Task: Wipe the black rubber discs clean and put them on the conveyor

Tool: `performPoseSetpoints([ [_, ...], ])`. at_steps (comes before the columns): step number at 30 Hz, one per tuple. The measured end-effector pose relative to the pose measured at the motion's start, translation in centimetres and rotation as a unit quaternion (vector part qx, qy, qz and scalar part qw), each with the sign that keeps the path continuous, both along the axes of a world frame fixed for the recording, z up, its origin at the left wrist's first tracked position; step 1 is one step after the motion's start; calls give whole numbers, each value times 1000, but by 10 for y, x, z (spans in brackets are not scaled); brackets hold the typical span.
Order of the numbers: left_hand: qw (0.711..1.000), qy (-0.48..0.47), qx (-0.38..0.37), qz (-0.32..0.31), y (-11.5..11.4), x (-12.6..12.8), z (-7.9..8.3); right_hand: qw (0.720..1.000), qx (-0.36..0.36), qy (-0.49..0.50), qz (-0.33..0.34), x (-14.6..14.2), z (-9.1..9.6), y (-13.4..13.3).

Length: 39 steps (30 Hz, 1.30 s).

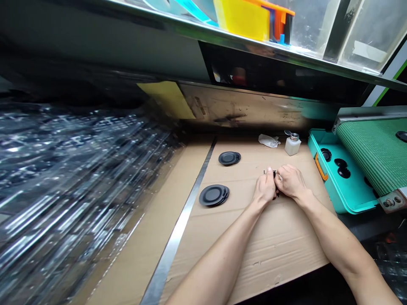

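Note:
My left hand (265, 188) and my right hand (290, 181) meet over the cardboard sheet (270, 237), fingers curled together around a small dark part (274, 173) that is mostly hidden between them. Left of my hands lies a stack of black round discs (213, 195). A second, smaller stack of black discs (229, 158) lies farther back on the cardboard.
A teal tray (341, 197) with black discs sits to the right, below a green conveyor belt (372, 152). A small white dispenser bottle (292, 144) and crumpled white cloth (269, 140) stand behind my hands. Stacked clear plastic trays (70, 182) fill the left. A shelf (254, 46) hangs overhead.

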<state>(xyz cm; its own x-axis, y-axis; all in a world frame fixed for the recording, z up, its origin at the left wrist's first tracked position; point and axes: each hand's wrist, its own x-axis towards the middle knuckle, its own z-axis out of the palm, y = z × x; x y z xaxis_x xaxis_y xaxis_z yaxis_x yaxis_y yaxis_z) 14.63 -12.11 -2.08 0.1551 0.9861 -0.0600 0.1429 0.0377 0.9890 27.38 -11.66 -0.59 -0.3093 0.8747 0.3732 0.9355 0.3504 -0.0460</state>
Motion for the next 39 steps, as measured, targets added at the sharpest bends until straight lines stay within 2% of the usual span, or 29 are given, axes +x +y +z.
performPoseSetpoints([
  [11, 1000, 17, 11, 1, -2, 0, 1, 1000, 3, 10, 5, -1, -2, 0],
  [14, 1000, 23, 13, -6, -1, 0, -3, 1000, 0, 16, -1, 0, -2, -2],
  [16, 1000, 3, -6, -6, 1, 1, -6, 1000, 0, 24, -7, 2, -3, -3],
  [18, 996, -71, -58, 11, 6, 0, -7, 999, 15, 47, -8, 5, -4, -4],
  [20, 971, -198, -132, 33, 12, -4, -3, 995, 47, 84, -18, 9, -4, -4],
  [23, 900, -367, -236, 26, 21, -19, 9, 985, 84, 141, -53, 16, -4, -2],
  [26, 842, -448, -302, -1, 26, -34, 18, 979, 77, 176, -63, 21, -4, 1],
  [28, 817, -478, -322, -8, 27, -40, 20, 977, 66, 192, -58, 22, -4, 3],
  [31, 806, -490, -332, -13, 26, -43, 20, 976, 49, 205, -50, 20, -5, 4],
  [39, 820, -480, -312, -9, 26, -41, 19, 979, 21, 194, -51, 18, -6, 4],
])
